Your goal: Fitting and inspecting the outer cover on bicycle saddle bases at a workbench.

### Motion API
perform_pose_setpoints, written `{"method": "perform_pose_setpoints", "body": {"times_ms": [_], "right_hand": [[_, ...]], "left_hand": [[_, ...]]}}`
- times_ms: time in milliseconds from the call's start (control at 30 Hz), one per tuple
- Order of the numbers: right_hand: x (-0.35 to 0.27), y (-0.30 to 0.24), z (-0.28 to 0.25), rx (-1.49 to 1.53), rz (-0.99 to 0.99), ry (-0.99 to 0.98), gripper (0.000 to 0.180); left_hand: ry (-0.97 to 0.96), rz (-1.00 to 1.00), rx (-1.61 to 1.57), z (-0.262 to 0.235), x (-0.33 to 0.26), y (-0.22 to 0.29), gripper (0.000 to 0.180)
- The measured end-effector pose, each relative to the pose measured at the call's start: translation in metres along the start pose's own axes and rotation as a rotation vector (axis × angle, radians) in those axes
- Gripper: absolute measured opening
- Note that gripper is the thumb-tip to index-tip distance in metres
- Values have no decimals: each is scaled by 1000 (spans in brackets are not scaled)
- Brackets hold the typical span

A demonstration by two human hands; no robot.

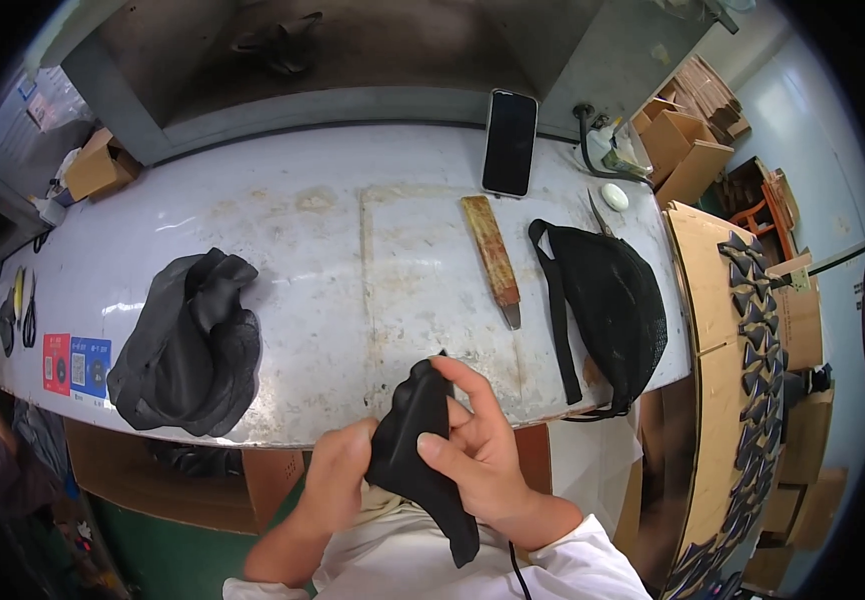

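Just past the table's near edge, a limp black piece [418, 430] of cloth or thin leather is between my hands, its narrow end hanging down toward my lap. My left hand [338, 470] pinches its left side. On the right side, my right hand [478, 450] grips it, thumb lying on the front and index finger at the top edge. A crumpled black bag-like bundle [193, 345] lies to the left of my hands. Beyond them to the right are a flat tool [493, 255] with a worn wooden handle and a black mesh pouch [613, 305] with a strap.
A smartphone [510, 143] lies at the back of the white table [303, 260], near a white oval object [615, 197]. Several cardboard boxes [688, 150] stand at the right. Bow-shaped dark pieces [753, 350] line a board there. Scissors [30, 310] lie far left.
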State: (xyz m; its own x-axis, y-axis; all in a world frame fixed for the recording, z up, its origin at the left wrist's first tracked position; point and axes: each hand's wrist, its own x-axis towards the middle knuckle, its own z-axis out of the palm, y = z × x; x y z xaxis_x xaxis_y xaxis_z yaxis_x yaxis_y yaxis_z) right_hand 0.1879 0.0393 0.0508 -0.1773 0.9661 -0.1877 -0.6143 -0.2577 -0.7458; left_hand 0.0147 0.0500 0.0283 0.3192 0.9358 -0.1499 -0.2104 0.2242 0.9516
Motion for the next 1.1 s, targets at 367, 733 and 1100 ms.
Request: {"method": "perform_pose_setpoints", "body": {"times_ms": [367,733,1100], "right_hand": [[4,0,9,185,56,85,64],[16,-3,10,207,18,173,59],[18,5,11,271,56,192,57]], "left_hand": [[76,-51,-187,5,-2,1,24],[-44,147,14,15,8,-9,35],[55,88,75,8,3,-11,14]]}}
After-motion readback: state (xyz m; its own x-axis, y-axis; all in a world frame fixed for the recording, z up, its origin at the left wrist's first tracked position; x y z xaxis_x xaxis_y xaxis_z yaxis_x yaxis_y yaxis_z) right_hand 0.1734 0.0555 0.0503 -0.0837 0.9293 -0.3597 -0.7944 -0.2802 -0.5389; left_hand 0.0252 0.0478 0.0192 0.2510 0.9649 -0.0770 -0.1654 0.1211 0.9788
